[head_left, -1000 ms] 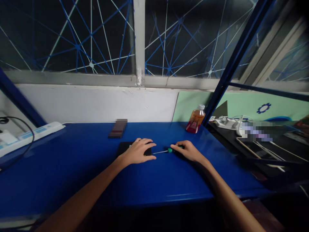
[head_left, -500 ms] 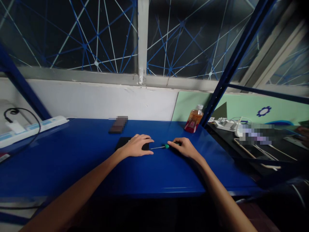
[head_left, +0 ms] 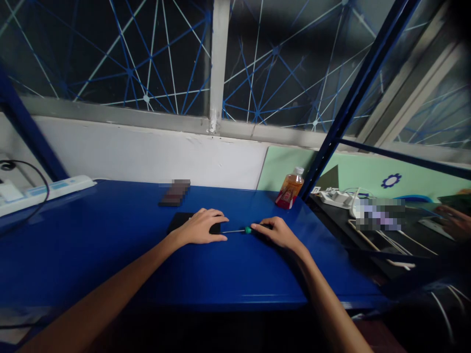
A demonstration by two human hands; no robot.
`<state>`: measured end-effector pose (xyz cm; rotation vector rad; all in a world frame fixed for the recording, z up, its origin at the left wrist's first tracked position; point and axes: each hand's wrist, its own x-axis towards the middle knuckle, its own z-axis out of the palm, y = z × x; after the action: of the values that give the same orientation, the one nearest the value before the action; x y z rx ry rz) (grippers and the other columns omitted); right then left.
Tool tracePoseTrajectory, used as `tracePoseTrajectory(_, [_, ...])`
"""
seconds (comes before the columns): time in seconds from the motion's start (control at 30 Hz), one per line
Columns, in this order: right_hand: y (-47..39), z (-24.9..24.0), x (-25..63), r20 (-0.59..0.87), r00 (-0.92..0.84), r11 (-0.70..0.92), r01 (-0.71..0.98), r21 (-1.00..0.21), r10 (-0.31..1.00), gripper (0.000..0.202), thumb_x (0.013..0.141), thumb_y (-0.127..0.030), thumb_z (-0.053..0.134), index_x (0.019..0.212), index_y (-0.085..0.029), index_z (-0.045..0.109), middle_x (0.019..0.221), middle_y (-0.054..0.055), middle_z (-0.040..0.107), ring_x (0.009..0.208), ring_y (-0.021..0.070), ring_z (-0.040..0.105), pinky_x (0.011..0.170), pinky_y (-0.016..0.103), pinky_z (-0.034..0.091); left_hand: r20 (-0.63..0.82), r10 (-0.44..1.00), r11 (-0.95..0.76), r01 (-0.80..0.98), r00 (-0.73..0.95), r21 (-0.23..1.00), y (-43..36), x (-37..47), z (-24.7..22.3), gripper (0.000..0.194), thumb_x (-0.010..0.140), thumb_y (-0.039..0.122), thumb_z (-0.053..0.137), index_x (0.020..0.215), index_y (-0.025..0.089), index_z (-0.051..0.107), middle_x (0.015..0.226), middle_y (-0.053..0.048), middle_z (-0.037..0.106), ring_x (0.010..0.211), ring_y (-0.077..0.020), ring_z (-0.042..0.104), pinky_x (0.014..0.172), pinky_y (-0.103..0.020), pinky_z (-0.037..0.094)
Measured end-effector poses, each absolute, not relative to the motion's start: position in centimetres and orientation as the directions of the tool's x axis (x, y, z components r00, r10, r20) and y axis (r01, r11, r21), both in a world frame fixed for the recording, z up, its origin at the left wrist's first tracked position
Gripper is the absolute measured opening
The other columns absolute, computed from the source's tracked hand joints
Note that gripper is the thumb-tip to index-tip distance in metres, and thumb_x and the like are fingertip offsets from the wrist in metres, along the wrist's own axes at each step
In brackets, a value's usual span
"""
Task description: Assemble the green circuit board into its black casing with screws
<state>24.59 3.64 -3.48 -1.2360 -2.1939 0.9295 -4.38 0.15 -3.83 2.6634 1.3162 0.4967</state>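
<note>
A flat black box-like object lies on the blue table, partly hidden by my left hand. That hand grips it from above, thumb along the near side and fingers across the far side, with the tips stretched past its right end. My right hand is closed around a screwdriver with a green handle, mostly covered by the fingers. Its thin metal shaft points left, level with the table, and meets the right end of the black object. I cannot tell exactly what the tip touches.
A dark flat item, partly blurred out, lies behind my left hand. A drink bottle stands at the back right. On the left is a white power strip. Past a blue post, cables cover a black table, with another person's hand beyond.
The whole view has shifted slightly, so things appear a little lower and further left. Both hands keep nearly the same pose around the black object and screwdriver.
</note>
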Motion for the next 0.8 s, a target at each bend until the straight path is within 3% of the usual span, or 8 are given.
tracePoseTrajectory(0.1, [3.51, -3.44, 24.48, 0.104, -0.483, 0.399, 0.562, -0.724, 0.869, 0.05, 0.081, -0.062, 0.055, 0.06, -0.017, 0.054, 0.053, -0.004, 0.045, 0.051, 0.0094, 0.04, 0.047, 0.023, 0.028, 0.235, 0.793, -0.608, 0.752, 0.561, 0.255, 0.15, -4.35, -3.84, 0.058, 0.083, 0.065, 0.053, 0.129, 0.03, 0.056, 0.132, -0.008, 0.056, 0.12, -0.0302, 0.051, 0.097, -0.044, 0.036])
tracePoseTrajectory(0.2, [3.49, -3.64, 24.75, 0.087, -0.532, 0.355, 0.426, -0.832, 0.842, 0.042, 0.071, -0.056, 0.07, 0.086, -0.02, 0.056, 0.065, -0.004, 0.054, 0.053, 0.0096, 0.045, 0.049, 0.022, 0.034, 0.236, 0.793, -0.608, 0.755, 0.562, 0.246, 0.13, -4.33, -3.85, 0.058, 0.083, 0.064, 0.053, 0.13, 0.031, 0.054, 0.133, -0.007, 0.056, 0.12, -0.03, 0.051, 0.096, -0.044, 0.036])
tracePoseTrajectory(0.3, [3.63, -3.88, 25.12, -0.005, -0.58, 0.249, 0.358, -0.9, 0.815, 0.044, 0.069, -0.053, 0.073, 0.09, -0.022, 0.052, 0.063, -0.005, 0.055, 0.045, 0.0092, 0.045, 0.044, 0.022, 0.035, 0.233, 0.788, -0.615, 0.752, 0.57, 0.237, 0.07, -4.28, -3.77, 0.056, 0.084, 0.064, 0.052, 0.129, 0.031, 0.055, 0.133, -0.007, 0.056, 0.12, -0.0305, 0.051, 0.096, -0.044, 0.036])
tracePoseTrajectory(0.4, [3.81, -3.86, 25.3, 0.035, -0.543, 0.309, 0.422, -0.852, 0.839, 0.04, 0.07, -0.055, 0.072, 0.08, -0.019, 0.058, 0.061, -0.003, 0.057, 0.05, 0.0108, 0.049, 0.047, 0.023, 0.036, 0.218, 0.791, -0.611, 0.758, 0.572, 0.228, -0.01, -4.19, -3.62, 0.055, 0.085, 0.063, 0.051, 0.13, 0.031, 0.055, 0.132, -0.008, 0.055, 0.119, -0.0307, 0.051, 0.095, -0.045, 0.037])
tracePoseTrajectory(0.5, [3.83, -3.63, 25.27, 0.077, -0.533, 0.39, 0.506, -0.769, 0.843, 0.042, 0.075, -0.058, 0.065, 0.075, -0.017, 0.066, 0.059, -0.002, 0.054, 0.051, 0.0102, 0.045, 0.047, 0.024, 0.031, 0.206, 0.799, -0.601, 0.766, 0.565, 0.228, -0.05, -4.12, -3.52, 0.055, 0.086, 0.063, 0.051, 0.131, 0.032, 0.053, 0.132, -0.008, 0.055, 0.12, -0.0303, 0.05, 0.095, -0.046, 0.037])
tracePoseTrajectory(0.63, [3.5, -3.45, 25.0, 0.119, -0.524, 0.447, 0.563, -0.695, 0.844, 0.052, 0.085, -0.06, 0.05, 0.058, -0.016, 0.058, 0.052, -0.003, 0.042, 0.049, 0.0092, 0.034, 0.047, 0.025, 0.026, 0.214, 0.792, -0.609, 0.766, 0.572, 0.204, 0.02, -4.13, -3.67, 0.054, 0.087, 0.062, 0.05, 0.131, 0.032, 0.053, 0.132, -0.008, 0.055, 0.12, -0.0296, 0.05, 0.095, -0.046, 0.038])
tracePoseTrajectory(0.7, [3.27, -3.43, 24.85, 0.136, -0.528, 0.462, 0.554, -0.692, 0.838, 0.048, 0.085, -0.059, 0.051, 0.063, -0.017, 0.058, 0.054, -0.004, 0.042, 0.051, 0.0095, 0.034, 0.047, 0.025, 0.026, 0.216, 0.786, -0.615, 0.769, 0.58, 0.173, 0.07, -4.16, -3.8, 0.052, 0.088, 0.061, 0.048, 0.131, 0.031, 0.053, 0.132, -0.009, 0.054, 0.12, -0.0294, 0.05, 0.095, -0.046, 0.038])
tracePoseTrajectory(0.8, [3.11, -3.49, 24.75, 0.182, -0.534, 0.471, 0.474, -0.744, 0.825, 0.038, 0.075, -0.054, 0.068, 0.088, -0.02, 0.057, 0.064, -0.004, 0.05, 0.057, 0.0106, 0.04, 0.05, 0.023, 0.031, 0.215, 0.782, -0.618, 0.773, 0.585, 0.144, 0.14, -4.17, -3.92, 0.051, 0.089, 0.06, 0.047, 0.13, 0.03, 0.054, 0.131, -0.01, 0.054, 0.12, -0.0293, 0.049, 0.095, -0.045, 0.037])
